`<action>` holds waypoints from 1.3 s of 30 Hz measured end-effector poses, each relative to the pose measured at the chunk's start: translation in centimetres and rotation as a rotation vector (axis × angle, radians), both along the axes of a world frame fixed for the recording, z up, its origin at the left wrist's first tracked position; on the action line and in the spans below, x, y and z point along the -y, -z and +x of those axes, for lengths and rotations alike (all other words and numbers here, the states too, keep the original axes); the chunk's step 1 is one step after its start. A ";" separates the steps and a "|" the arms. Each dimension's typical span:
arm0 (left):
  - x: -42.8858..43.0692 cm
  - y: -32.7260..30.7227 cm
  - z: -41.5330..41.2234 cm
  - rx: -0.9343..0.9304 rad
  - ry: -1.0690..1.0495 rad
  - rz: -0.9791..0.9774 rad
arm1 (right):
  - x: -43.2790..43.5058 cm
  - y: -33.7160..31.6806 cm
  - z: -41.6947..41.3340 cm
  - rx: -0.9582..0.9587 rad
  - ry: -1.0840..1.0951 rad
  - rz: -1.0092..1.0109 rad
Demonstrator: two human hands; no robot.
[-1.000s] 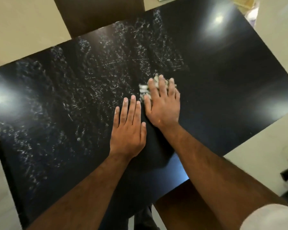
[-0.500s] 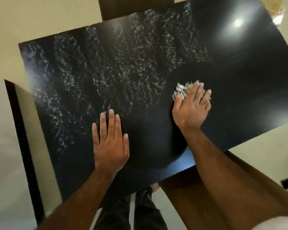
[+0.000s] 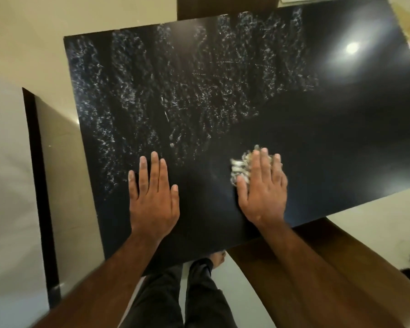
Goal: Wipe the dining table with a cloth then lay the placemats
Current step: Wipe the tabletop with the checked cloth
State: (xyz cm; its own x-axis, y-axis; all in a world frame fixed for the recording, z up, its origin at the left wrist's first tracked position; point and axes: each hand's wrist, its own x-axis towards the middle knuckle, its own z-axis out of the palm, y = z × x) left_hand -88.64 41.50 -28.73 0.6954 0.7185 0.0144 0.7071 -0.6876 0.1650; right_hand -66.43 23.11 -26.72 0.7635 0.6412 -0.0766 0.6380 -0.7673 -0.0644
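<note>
Fingers flat, the right hand (image 3: 262, 192) has slid the mostly hidden, seemingly crumpled cloth (image 3: 240, 166) along the table's (image 3: 341, 138) near edge, away from the flat, empty left hand (image 3: 153, 192), so wiping continues, with white streaks (image 3: 175, 91) across the table's far half.

Table (image 3: 305, 143) is slick glossy black, basically a mirror, with a lamp glare at 1 o'clock. From 10 to 1 o'clock whitish, streaky, speckled smears break up the shine. The 3 to 6 o'clock part looks smooth. Cloth (image 3: 240, 167) is pale, crumpled fabric. Chair (image 3: 355, 256) at 5 o'clock is smooth brown wood with a low sheen. Floor (image 3: 376, 223) is pale, slightly glossy. Trousers (image 3: 199, 301) are dark matt cloth.
</note>
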 end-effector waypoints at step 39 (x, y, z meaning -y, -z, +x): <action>4.3 -1.2 -3.5 -0.045 0.178 -0.115 | -4.0 1.1 -4.3 0.030 -0.136 0.108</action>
State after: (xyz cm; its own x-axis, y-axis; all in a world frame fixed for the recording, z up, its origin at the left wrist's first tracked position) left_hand -92.18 37.19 -27.53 0.8096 0.5793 -0.0945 0.5845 -0.7809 0.2203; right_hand -70.74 27.12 -27.85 0.6701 0.7420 0.0202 0.7384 -0.6635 -0.1210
